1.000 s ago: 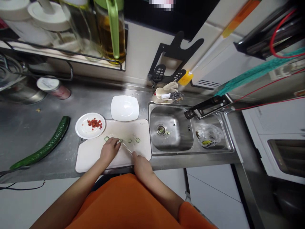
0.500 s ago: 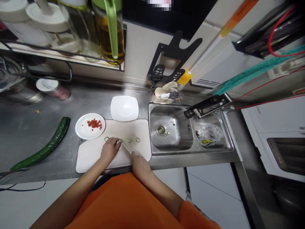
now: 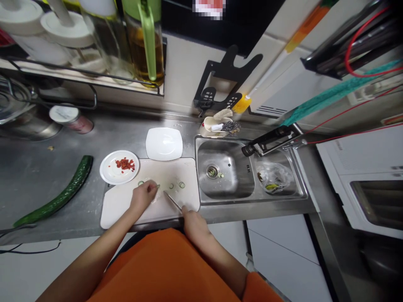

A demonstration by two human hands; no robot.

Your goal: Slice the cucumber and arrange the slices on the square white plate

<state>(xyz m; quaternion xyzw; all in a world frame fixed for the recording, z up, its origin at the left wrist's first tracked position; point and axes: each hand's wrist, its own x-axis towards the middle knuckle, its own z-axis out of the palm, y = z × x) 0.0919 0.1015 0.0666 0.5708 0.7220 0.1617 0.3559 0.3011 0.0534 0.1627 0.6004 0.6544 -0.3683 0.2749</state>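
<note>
My left hand (image 3: 144, 196) is over the white cutting board (image 3: 126, 208), its fingertips pinched on a thin cucumber slice (image 3: 158, 186). My right hand (image 3: 194, 224) grips a small knife (image 3: 172, 201) at the board's front right, the blade pointing toward the far left and apart from the slice. More thin cucumber slices (image 3: 181, 185) lie in a loose row on the board, one of them just left of my left fingers. Beyond the board is a white square plate (image 3: 164, 144). A round white plate (image 3: 108, 171) with small red pieces (image 3: 125, 164) overlaps the board's far left corner.
A whole cucumber (image 3: 59, 201) lies on the steel counter (image 3: 28, 172) at left. To the right is a sink (image 3: 242, 180) with scraps at its drain and a plastic bag (image 3: 275, 176) in the smaller basin. A rack with oil bottles (image 3: 145, 54) overhangs the back left.
My right hand has drawn the knife right and toward me, away from the cucumber slice. My left hand has shifted slightly left and now tilts the slice up.
</note>
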